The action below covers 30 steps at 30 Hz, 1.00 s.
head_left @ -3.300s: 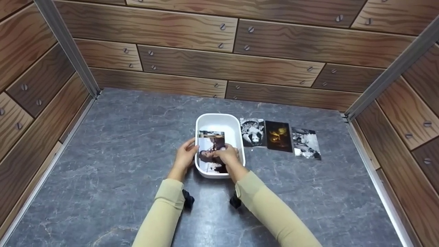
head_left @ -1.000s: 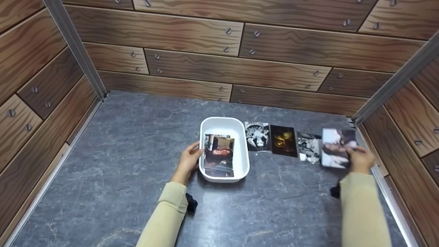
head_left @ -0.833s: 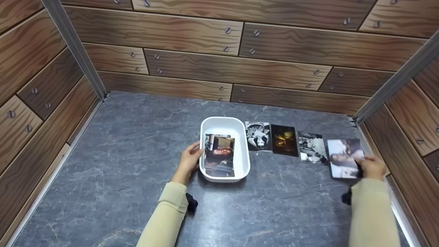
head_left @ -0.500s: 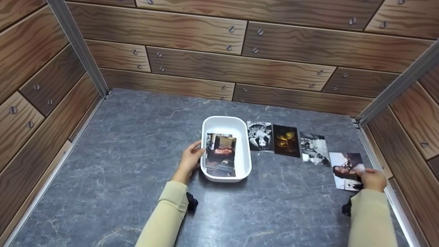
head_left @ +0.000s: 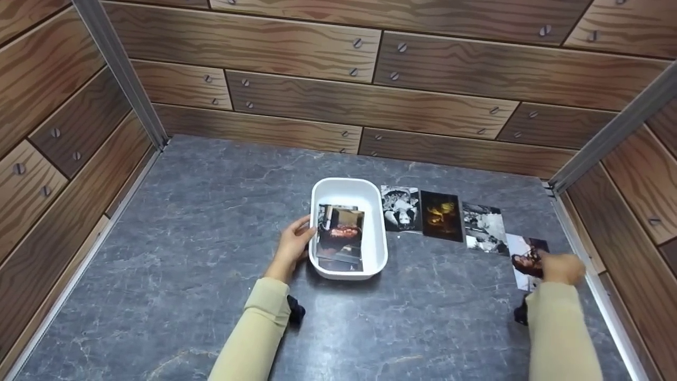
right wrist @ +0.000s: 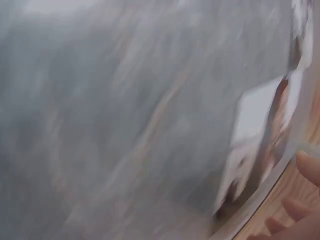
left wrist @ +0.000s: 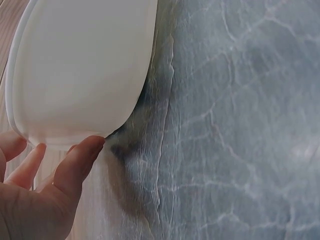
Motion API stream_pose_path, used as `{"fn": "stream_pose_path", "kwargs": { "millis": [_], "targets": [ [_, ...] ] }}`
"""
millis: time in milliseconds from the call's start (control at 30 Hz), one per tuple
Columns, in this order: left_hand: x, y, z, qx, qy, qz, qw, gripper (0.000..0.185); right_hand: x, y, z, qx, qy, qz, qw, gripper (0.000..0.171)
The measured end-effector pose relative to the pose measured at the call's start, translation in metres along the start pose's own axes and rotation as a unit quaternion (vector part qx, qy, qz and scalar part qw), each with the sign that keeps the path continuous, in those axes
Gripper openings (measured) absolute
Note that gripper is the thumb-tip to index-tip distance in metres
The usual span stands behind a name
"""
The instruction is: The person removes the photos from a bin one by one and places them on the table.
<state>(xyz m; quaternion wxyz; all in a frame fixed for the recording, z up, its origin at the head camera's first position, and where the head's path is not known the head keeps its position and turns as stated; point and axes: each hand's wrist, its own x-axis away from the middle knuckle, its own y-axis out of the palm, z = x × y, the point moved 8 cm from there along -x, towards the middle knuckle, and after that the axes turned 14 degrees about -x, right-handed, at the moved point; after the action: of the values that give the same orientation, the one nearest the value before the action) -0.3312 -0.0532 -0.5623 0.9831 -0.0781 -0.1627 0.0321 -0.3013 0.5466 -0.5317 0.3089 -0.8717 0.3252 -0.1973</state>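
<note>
A white tub [head_left: 370,197] [left wrist: 80,65] stands mid-table with a stack of photos [head_left: 340,238] inside. My left hand [head_left: 296,242] [left wrist: 64,170] holds the tub's left side, its thumb against the wall. Right of the tub, three photos lie in a row: a black-and-white one [head_left: 401,208], a dark orange one [head_left: 441,216] and another black-and-white one [head_left: 484,227]. A fourth photo [head_left: 523,253] [right wrist: 255,145] lies flat at the row's right end. My right hand [head_left: 561,267] [right wrist: 305,170] hovers over its right part, blurred, with loose fingers holding nothing.
The grey marble table [head_left: 201,222] is boxed in by wood-patterned walls [head_left: 370,95] at the back and both sides. A metal rail [head_left: 587,275] runs along the right edge, close to the fourth photo.
My right hand carried a photo from the tub to the right, laid it down at the end of the row and let go. My left hand stayed on the tub.
</note>
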Motion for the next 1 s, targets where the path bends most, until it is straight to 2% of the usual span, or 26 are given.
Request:
{"fn": "stream_pose_path", "kwargs": {
  "millis": [67, 167, 267, 333, 400, 533, 667, 700, 833, 900, 1000],
  "targets": [
    [0.000, 0.000, 0.000, -0.001, 0.001, 0.001, 1.0000, 0.043, 0.001, 0.009, -0.015, -0.026, -0.005, 0.005, 1.000, 0.072],
    [0.001, -0.001, 0.000, 0.000, 0.003, 0.002, 1.0000, 0.044, 0.004, 0.029, -0.039, -0.077, 0.000, -0.009, 0.997, 0.079],
    [0.002, -0.002, 0.000, -0.001, 0.006, 0.002, 1.0000, 0.044, 0.012, 0.055, -0.066, -0.145, 0.001, -0.022, 0.989, 0.080],
    [0.003, -0.003, 0.000, -0.005, 0.004, 0.005, 1.0000, 0.043, 0.023, 0.075, -0.085, -0.192, -0.015, -0.030, 0.981, 0.079],
    [0.004, -0.004, 0.000, -0.011, 0.003, 0.008, 0.9999, 0.043, 0.036, 0.094, -0.105, -0.236, -0.036, -0.042, 0.970, 0.079],
    [0.004, -0.004, 0.000, -0.012, 0.002, 0.005, 0.9999, 0.044, 0.073, 0.130, -0.138, -0.304, -0.059, -0.094, 0.946, 0.080],
    [0.005, -0.001, -0.002, -0.007, 0.002, -0.001, 1.0000, 0.044, 0.114, 0.163, -0.161, -0.349, -0.050, -0.163, 0.922, 0.081],
    [0.005, -0.001, -0.002, -0.007, 0.000, -0.001, 1.0000, 0.044, 0.124, 0.170, -0.166, -0.366, -0.052, -0.174, 0.913, 0.080],
    [0.004, -0.001, -0.002, -0.011, -0.002, 0.000, 0.9999, 0.044, 0.159, 0.188, -0.186, -0.421, -0.074, -0.199, 0.882, 0.072],
    [0.004, -0.001, -0.001, -0.011, -0.004, 0.000, 0.9999, 0.044, 0.179, 0.193, -0.196, -0.450, -0.086, -0.218, 0.862, 0.068],
    [0.002, 0.000, 0.000, -0.008, 0.000, -0.001, 1.0000, 0.045, 0.207, 0.198, -0.207, -0.448, -0.100, -0.246, 0.854, 0.065]
  ]
}}
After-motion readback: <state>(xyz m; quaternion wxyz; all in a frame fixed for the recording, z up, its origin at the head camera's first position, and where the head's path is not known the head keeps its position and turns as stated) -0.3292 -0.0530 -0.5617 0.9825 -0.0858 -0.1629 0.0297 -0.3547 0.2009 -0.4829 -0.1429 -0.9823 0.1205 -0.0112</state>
